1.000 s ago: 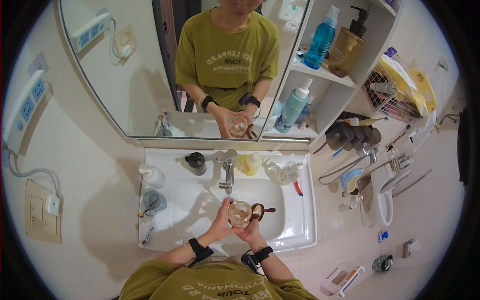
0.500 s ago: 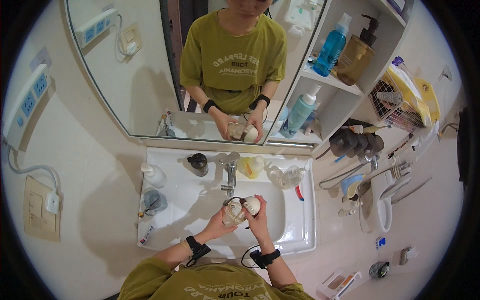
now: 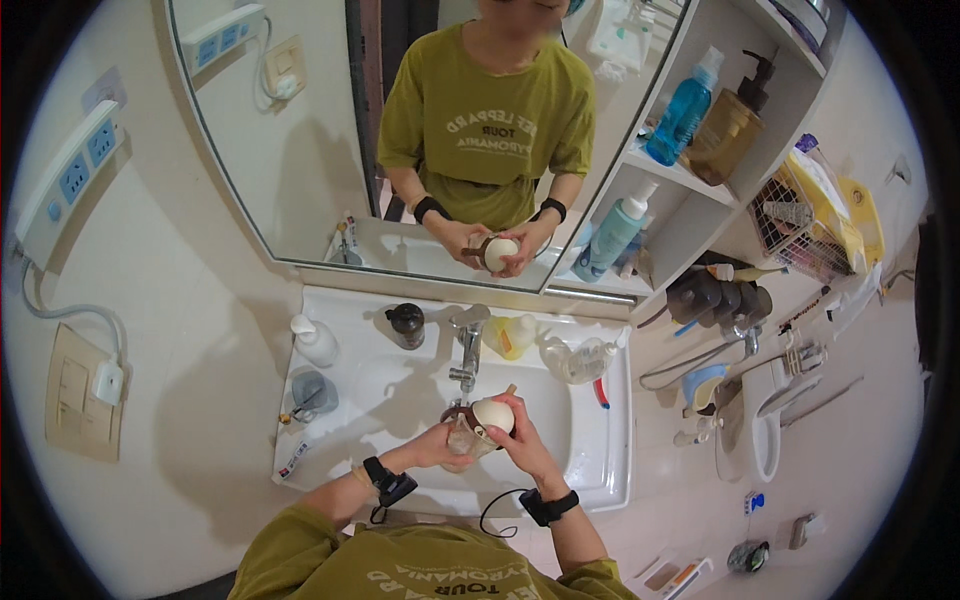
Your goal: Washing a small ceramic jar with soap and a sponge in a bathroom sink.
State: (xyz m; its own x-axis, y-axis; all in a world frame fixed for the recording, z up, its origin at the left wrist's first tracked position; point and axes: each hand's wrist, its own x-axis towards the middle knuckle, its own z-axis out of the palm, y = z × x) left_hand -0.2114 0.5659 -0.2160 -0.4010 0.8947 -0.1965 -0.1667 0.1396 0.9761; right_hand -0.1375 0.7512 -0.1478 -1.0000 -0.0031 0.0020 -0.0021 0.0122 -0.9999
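Over the basin I hold a clear bottle (image 3: pixel 466 438) with a rounded white lid (image 3: pixel 493 416) and a brown strap around its neck area. My left hand (image 3: pixel 437 447) is closed around the see-through body. Fingers of my right hand (image 3: pixel 521 437) are wrapped on the white lid, which faces up and to the right. The lid sits against the body; I cannot tell whether it is screwed tight. Just beyond the bottle stands the chrome tap (image 3: pixel 468 350). The mirror (image 3: pixel 310 190) also shows both hands on the bottle.
Along the back rim of the white sink (image 3: pixel 350 470) stand a dark bottle (image 3: pixel 406 325), a yellow container (image 3: pixel 509 336) and a clear bottle (image 3: pixel 588 360). At the left are a white pump bottle (image 3: pixel 316 343), a grey cup (image 3: pixel 315 391) and a tube (image 3: pixel 293 459).
The bottle has turned in my hands, so the white lid now faces more toward me and the strap lies differently. My right hand has shifted around the lid. The view has moved slightly.
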